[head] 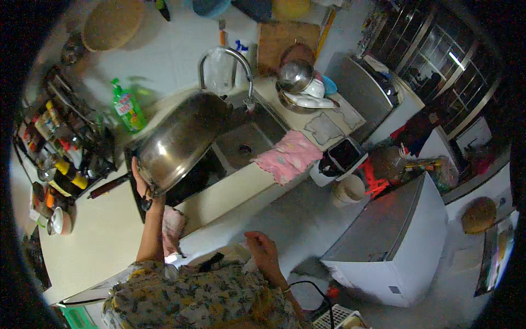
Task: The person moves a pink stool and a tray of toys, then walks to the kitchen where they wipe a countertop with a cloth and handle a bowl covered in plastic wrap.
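My left hand grips the near rim and handle of a large metal wok. The wok is tilted over the sink, its rounded outside showing, its far end beside the curved faucet. My right hand is in front of my body, away from the counter, with fingers curled; whether anything is in it cannot be made out. A pink cloth lies over the sink's front edge. A green pump bottle stands behind the wok, against the wall.
A spice rack with several bottles and a knife are at the left. Right of the sink sit stacked bowls and a metal pot. A bin and a bucket stand beyond the counter's end, near a white refrigerator.
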The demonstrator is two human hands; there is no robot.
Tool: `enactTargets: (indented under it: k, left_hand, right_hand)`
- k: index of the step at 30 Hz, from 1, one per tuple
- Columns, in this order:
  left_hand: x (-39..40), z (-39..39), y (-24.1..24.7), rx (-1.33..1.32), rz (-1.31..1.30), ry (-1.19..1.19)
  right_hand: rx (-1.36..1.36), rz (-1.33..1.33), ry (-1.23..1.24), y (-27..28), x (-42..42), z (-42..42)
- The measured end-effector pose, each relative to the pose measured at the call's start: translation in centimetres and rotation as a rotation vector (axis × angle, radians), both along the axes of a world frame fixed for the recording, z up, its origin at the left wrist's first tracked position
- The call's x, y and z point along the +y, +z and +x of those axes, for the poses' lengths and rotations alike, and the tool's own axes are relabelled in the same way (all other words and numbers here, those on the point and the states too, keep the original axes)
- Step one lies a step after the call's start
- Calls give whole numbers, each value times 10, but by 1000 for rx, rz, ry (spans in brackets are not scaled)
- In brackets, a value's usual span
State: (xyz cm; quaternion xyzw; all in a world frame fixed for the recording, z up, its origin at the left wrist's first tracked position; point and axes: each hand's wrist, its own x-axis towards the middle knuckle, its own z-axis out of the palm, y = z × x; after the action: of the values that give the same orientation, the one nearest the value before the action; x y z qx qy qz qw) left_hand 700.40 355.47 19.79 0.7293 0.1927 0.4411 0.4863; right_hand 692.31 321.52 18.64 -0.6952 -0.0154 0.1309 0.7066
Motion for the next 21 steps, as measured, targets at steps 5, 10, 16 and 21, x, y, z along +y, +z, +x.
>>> enactTargets:
  k: [5,10,16,21]
  left_hand:
    - [45,33,-107,123,194,-5]
    - [38,25,-126,185,153,-4]
    - [-61,55,-106,400,157,-92]
    - [-239,54,-92,418,-102,-397]
  right_hand:
    - [-157,-113,95,43,-17,55]
    - [-603,45,715,128,-47,88]
    - [-715,359,909,161,-100,85]
    - [-776,277,366,144,-185,93]
